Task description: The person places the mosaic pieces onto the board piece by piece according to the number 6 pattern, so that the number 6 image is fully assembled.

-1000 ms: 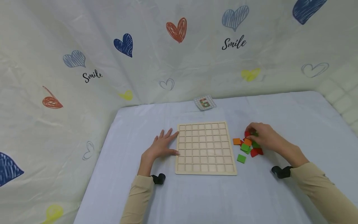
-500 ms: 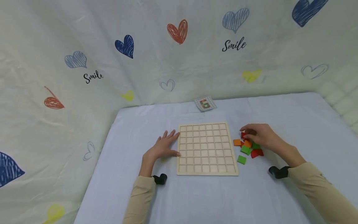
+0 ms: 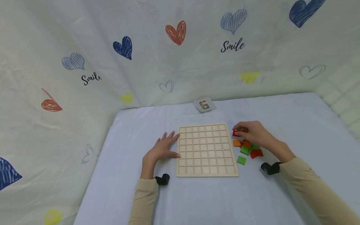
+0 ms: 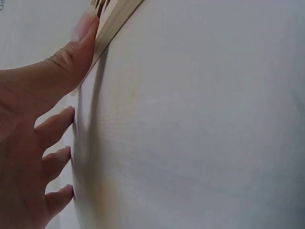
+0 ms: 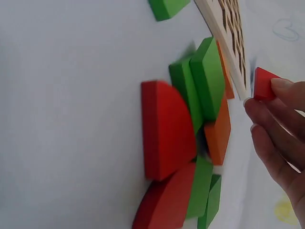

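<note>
A square wooden grid board (image 3: 207, 175) lies flat on the table, its cells bare. My left hand (image 3: 163, 148) has its fingers spread, with thumb and index fingertip at the board's left edge; the left wrist view shows the thumb (image 4: 71, 59) against the board's rim. Between thumb and fingers my right hand (image 3: 250, 131) pinches a red tile (image 5: 264, 84), just off the board's upper right side. Below that hand lies a loose pile with green tiles (image 5: 207, 78), orange tiles (image 5: 219, 133) and red pieces with a curved edge (image 5: 169, 129).
A small card (image 3: 204, 105) with a coloured pattern on a grid lies at the table's back edge. One green tile (image 3: 241, 160) sits apart, near the board's lower right. Behind the white-covered table (image 3: 197, 203) hangs a sheet (image 3: 146, 68) printed with hearts.
My right hand has moved left from the pile towards the board, carrying the red tile. The left hand stays at the board's left edge.
</note>
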Action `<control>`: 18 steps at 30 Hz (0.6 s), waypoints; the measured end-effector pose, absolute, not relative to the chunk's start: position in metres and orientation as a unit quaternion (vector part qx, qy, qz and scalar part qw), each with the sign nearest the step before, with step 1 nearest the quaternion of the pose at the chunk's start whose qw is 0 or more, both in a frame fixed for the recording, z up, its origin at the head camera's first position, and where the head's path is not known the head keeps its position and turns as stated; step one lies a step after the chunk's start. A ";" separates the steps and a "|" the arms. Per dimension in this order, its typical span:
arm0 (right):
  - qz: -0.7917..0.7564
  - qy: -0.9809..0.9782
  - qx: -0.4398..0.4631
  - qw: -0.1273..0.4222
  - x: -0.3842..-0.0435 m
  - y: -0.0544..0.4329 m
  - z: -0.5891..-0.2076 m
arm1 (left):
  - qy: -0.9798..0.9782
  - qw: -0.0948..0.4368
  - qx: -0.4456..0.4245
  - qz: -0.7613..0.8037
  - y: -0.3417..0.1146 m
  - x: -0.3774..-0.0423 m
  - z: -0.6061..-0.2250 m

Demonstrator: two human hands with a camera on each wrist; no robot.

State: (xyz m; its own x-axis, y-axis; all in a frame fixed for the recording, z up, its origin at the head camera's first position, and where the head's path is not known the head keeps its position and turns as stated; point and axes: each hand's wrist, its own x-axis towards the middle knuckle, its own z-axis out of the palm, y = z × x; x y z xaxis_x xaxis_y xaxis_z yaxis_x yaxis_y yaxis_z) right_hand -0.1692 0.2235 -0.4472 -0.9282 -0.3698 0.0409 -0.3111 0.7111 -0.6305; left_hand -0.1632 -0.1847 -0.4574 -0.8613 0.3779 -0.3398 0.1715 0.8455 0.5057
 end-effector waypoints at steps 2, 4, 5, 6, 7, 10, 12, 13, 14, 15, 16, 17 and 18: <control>-0.336 0.923 -0.183 0.046 -0.172 0.219 -0.447 | 0.935 0.219 0.144 0.240 -0.185 -0.163 -0.457; -0.339 0.921 -0.188 0.043 -0.174 0.215 -0.446 | 0.934 0.218 0.143 0.244 -0.184 -0.163 -0.457; -0.340 0.920 -0.193 0.040 -0.175 0.214 -0.446 | 0.934 0.217 0.143 0.247 -0.184 -0.163 -0.457; -0.341 0.918 -0.196 0.037 -0.175 0.212 -0.445 | 0.934 0.216 0.144 0.247 -0.183 -0.163 -0.458; -0.343 0.917 -0.199 0.034 -0.176 0.210 -0.444 | 0.934 0.214 0.144 0.248 -0.183 -0.163 -0.460; -0.346 0.914 -0.212 0.027 -0.178 0.204 -0.443 | 0.933 0.213 0.145 0.252 -0.184 -0.163 -0.460; -0.347 0.913 -0.215 0.027 -0.180 0.200 -0.442 | 0.933 0.213 0.145 0.253 -0.184 -0.163 -0.460; -0.346 0.913 -0.216 0.028 -0.181 0.199 -0.442 | 0.932 0.212 0.146 0.255 -0.184 -0.163 -0.460; -0.346 0.912 -0.218 0.029 -0.182 0.196 -0.442 | 0.932 0.213 0.146 0.255 -0.184 -0.162 -0.459; -0.346 0.912 -0.219 0.030 -0.183 0.194 -0.442 | 0.932 0.212 0.147 0.253 -0.184 -0.162 -0.458; -0.346 0.912 -0.219 0.029 -0.184 0.192 -0.441 | 0.933 0.213 0.149 0.250 -0.185 -0.162 -0.459; -0.346 0.912 -0.220 0.029 -0.185 0.190 -0.441 | 0.933 0.212 0.149 0.249 -0.185 -0.162 -0.459; -0.345 0.912 -0.220 0.028 -0.186 0.188 -0.441 | 0.934 0.212 0.149 0.247 -0.184 -0.162 -0.459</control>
